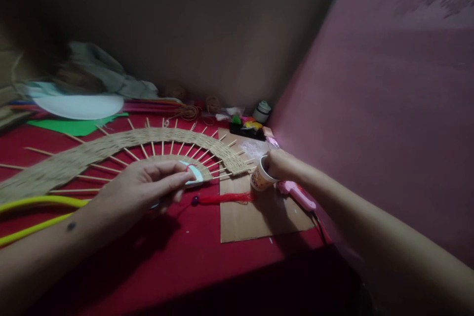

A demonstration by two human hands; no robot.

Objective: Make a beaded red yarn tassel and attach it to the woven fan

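Note:
My left hand [159,182] pinches a thin red cord near a pale blue piece [196,173] at the centre of a woven fan [148,138] with many thin sticks. A dark bead [195,201] with a red tassel [225,198] lies to the right of that hand. My right hand [276,164] reaches into a patterned paper cup [260,180]; its fingertips are hidden inside. The cup is tilted over a brown cardboard sheet [237,222].
A pink glue gun [298,196] lies right of the cup. Behind are a black tray [246,131] of colourful bits, a small jar [262,111], twine [188,111], a white plate [81,106] and green paper [70,126]. Yellow handles [40,201] lie left; a pink wall [388,133] rises right.

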